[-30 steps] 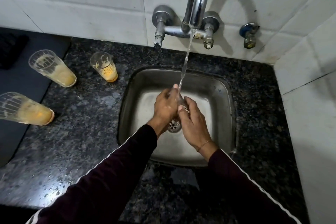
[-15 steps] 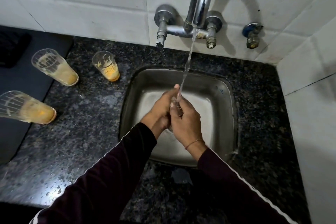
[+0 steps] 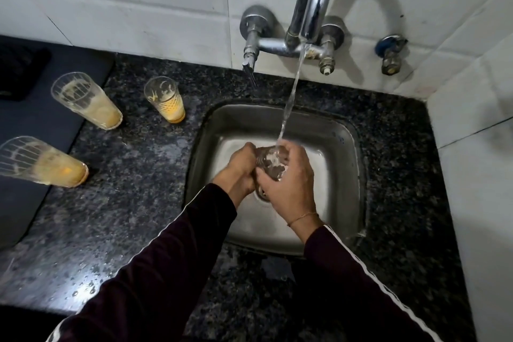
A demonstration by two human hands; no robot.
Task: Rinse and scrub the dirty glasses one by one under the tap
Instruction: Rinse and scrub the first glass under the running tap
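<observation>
Over the middle of the steel sink [image 3: 344, 147], both hands hold one clear glass [image 3: 270, 162] under the water. The right hand [image 3: 288, 183] wraps the glass from the 3 o'clock side, fingers curled over its far edge and thumb along its near side. The left hand [image 3: 240, 168] meets it from 9 o'clock, fingers curled and pressed against the glass; whether they reach inside it cannot be told. A thin stream [image 3: 290, 100] falls from the tap [image 3: 311, 8] at 12 o'clock and lands at the glass rim, by the right hand's fingertips. The glass looks wet, with water inside it. The drain [image 3: 262, 194] shows just below the hands.

Three dirty glasses stand on the dark speckled bench [image 3: 125, 203] at about 9 to 10 o'clock from the sink, well apart from it. The small glass [image 3: 165, 100] is nearest the sink, with yellow residue at the bottom and streaks up the wall. The tall glass [image 3: 87, 101] is to its left, also yellow at the base. The near glass [image 3: 41, 161], at the left edge of view, holds orange-yellow dregs. Both sleeves [image 3: 166, 258] are dark with a white stripe, and a thin band [image 3: 302, 216] circles the right wrist. A small valve [image 3: 390, 53] sits on the tiled wall at 1 o'clock, right of the tap. Droplets lie on the bench at 7 o'clock.
</observation>
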